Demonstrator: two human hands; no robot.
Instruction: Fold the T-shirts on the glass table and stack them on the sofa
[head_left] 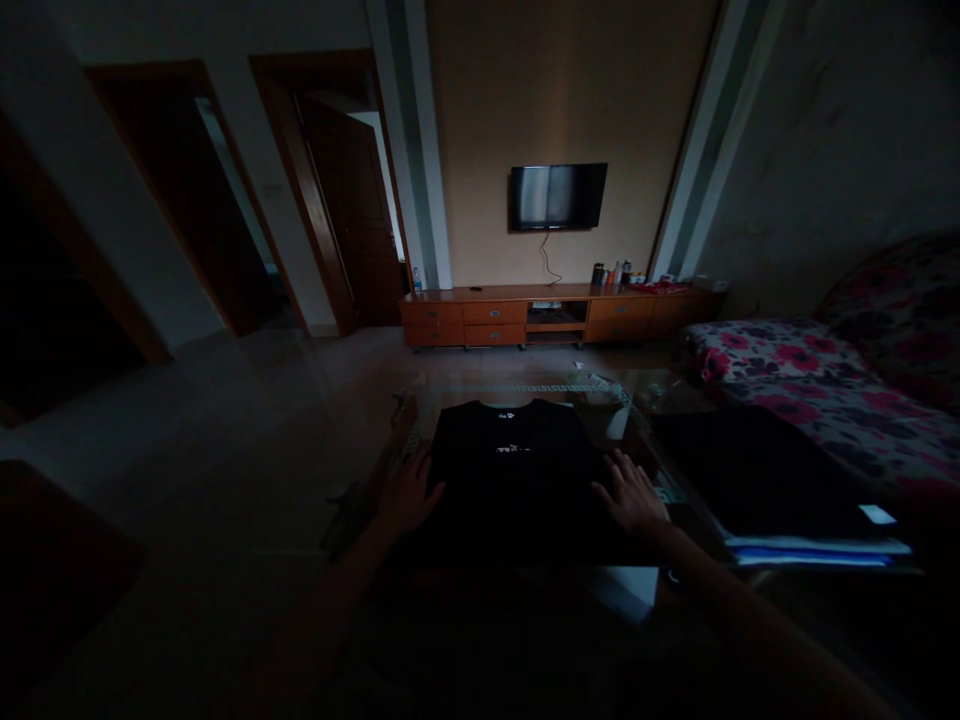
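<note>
A black T-shirt (pixel 517 500) lies folded into a flat block on a glass table (pixel 600 385), its neckline at the far side. Small pale marks show inside the collar and on the chest. At its left edge rests my left hand (pixel 409 492), fingers spread over the cloth. My right hand (pixel 631 490) lies likewise on the right edge, fingers stretched out and apart. Neither hand grips the cloth. To the right is a stack of dark folded clothes (pixel 757 470), with white and blue layers at its near edge.
A sofa with a flowered cover (pixel 795 355) stands at the right. Beyond the table runs a low wooden cabinet (pixel 495 315) with bottles on top, under a wall-mounted television (pixel 557 197). At the left is an open wooden door (pixel 352 210). The room is dim.
</note>
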